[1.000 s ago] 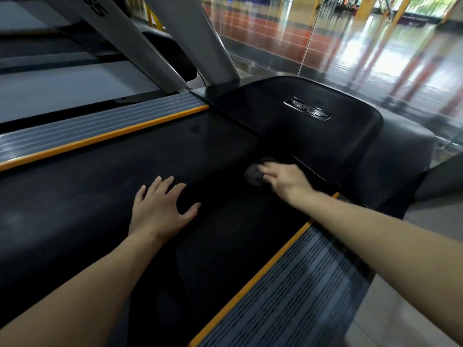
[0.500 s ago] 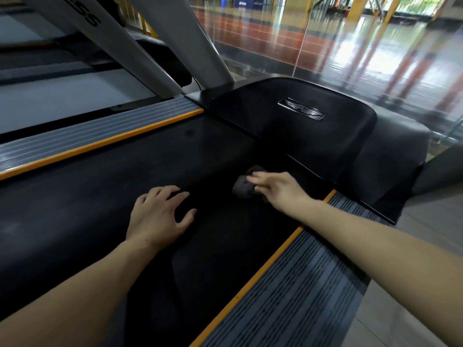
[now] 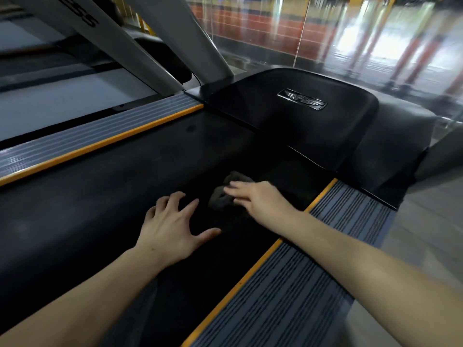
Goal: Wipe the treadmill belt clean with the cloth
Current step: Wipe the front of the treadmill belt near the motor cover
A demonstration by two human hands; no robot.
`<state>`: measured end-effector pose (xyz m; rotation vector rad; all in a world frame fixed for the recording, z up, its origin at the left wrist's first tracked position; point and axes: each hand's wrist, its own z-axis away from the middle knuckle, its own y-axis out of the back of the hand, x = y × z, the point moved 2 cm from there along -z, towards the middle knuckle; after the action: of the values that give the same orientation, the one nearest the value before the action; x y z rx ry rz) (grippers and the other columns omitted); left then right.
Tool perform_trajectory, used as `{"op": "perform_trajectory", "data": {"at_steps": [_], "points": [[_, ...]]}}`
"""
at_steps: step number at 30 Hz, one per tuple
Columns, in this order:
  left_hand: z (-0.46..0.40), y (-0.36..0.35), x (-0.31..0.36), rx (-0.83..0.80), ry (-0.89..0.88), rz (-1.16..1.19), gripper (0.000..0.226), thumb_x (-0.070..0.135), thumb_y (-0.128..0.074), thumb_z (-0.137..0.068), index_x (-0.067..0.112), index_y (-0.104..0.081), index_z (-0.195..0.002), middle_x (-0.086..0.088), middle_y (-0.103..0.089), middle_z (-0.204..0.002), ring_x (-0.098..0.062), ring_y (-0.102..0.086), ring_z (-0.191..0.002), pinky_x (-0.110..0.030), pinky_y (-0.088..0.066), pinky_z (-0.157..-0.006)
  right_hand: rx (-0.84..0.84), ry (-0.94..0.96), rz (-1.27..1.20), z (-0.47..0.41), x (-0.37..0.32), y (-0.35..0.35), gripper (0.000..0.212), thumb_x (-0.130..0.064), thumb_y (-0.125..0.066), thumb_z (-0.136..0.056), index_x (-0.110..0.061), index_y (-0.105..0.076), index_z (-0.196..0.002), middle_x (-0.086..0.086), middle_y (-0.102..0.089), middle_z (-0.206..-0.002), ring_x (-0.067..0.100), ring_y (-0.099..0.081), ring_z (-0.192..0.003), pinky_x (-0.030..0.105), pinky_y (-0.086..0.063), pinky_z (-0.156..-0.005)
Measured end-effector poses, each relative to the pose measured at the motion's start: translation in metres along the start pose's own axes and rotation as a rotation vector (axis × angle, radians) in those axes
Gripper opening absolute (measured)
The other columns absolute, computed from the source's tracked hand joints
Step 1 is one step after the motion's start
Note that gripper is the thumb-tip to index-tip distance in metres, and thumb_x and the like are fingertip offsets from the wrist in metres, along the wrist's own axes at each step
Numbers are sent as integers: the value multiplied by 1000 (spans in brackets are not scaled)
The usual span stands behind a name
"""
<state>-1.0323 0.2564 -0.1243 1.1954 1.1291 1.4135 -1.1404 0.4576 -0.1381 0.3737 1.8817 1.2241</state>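
Change since earlier frames: the right hand (image 3: pixel 260 201) and the cloth (image 3: pixel 225 194) have travelled from close under the motor cover back along the belt toward the left hand; the gap between the two hands has narrowed. The left hand (image 3: pixel 170 229) remains planted at much the same spot on the belt.
Containers: none observed in view.
Right hand: palm down on the cloth, fingers extended and loosely together, pressing it flat to the belt; no pinch or curl round the fabric is visible.
Left hand: fingers bent at the knuckles and spread, thumb splayed toward the right, fingertips and palm resting on the belt; it holds nothing.
Cloth: dark grey, crumpled, lying on the treadmill belt (image 3: pixel 87 209) under and just ahead of the right fingertips, short of the motor cover and near the belt's right side.
Belt: black, matt, running between two grey ribbed side rails edged in orange.
Left rail (image 3: pixel 82 136): well apart from both hands.
Right rail (image 3: pixel 288 296): the right forearm crosses above it.
Motor cover (image 3: pixel 288 121): black housing at the belt's head, bearing a silver winged badge (image 3: pixel 302 99).
Uprights (image 3: pixel 120 38): two grey frame posts rise at the upper left.
Image quality: slight motion blur on the right fingers.
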Motion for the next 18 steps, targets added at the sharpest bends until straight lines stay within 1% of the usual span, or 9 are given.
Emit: {"op": "perform_trajectory", "data": {"at_steps": [1, 3, 4, 6, 8, 10, 12, 15, 18], "points": [[3, 0, 0, -41, 9, 3, 106, 99, -27, -70, 40, -21, -158, 3, -13, -166, -27, -12, -152, -50, -22, -121, 38, -46, -2, -3, 10, 9, 30, -10, -66, -92, -24, -72, -119, 3, -62, -135, 17, -55, -126, 6, -34, -102], [7, 1, 1, -120, 17, -3, 114, 101, -29, -66, 40, -12, -160, 3, -7, -169, -26, -8, -154, -51, -19, -123, 215, -251, -53, -12, 46, 43, 25, -14, -71, -88, -36, -78, -100, 0, -72, -115, 20, -65, -114, 27, -49, -101], [7, 0, 3, -146, 25, -2, 116, 101, -31, -65, 39, -9, -161, 3, -5, -169, -26, -6, -155, -51, -18, -124, 267, -406, -86, -15, 64, 57, 25, -13, -69, -89, -34, -78, -100, -1, -73, -111, 21, -66, -111, 33, -51, -99], [5, 1, 6, -183, 53, 18, 118, 100, -37, -66, 37, -8, -161, 2, -3, -170, -25, -3, -156, -54, -15, -125, 275, -521, -25, -17, 81, 75, 27, -14, -63, -94, -28, -72, -115, 1, -70, -116, 22, -65, -109, 34, -52, -96], [0, 2, 9, -226, 79, 42, 121, 100, -41, -64, 36, -7, -162, 2, -1, -170, -26, -1, -156, -57, -13, -125, 282, -519, 47, -14, 79, 75, 27, -20, -58, -98, -29, -69, -121, 1, -68, -121, 23, -63, -111, 32, -50, -96], [-3, 1, 11, -266, 102, 63, 123, 99, -45, -64, 36, -5, -162, 2, 1, -170, -26, 2, -156, -59, -10, -125, 216, -491, 47, -10, 72, 63, 30, -26, -50, -101, -29, -63, -128, 1, -62, -133, 26, -55, -123, 36, -42, -104], [-5, -1, 12, -291, 115, 67, 124, 97, -48, -65, 36, -1, -162, 3, 6, -170, -26, 7, -156, -60, -5, -124, 137, -492, 75, -9, 70, 57, 37, -38, -45, -102, -33, -55, -137, -3, -49, -147, 25, -42, -137, 41, -32, -114], [-5, -7, 11, -332, 129, 98, 126, 96, -49, -65, 37, 6, -161, 3, 15, -170, -26, 17, -155, -62, 3, -123, 52, -465, 91, -9, 72, 61, 48, -54, -50, -96, -39, -48, -142, -3, -41, -154, 22, -32, -144, 44, -27, -117], [-4, -16, 9, -356, 142, 132, 126, 99, -43, -65, 38, 15, -159, 3, 27, -167, -24, 29, -151, -62, 15, -120, 14, -441, 82, -7, 69, 60, 58, -56, -58, -91, -39, -44, -144, 1, -35, -157, 21, -27, -147, 43, -24, -118]]}}
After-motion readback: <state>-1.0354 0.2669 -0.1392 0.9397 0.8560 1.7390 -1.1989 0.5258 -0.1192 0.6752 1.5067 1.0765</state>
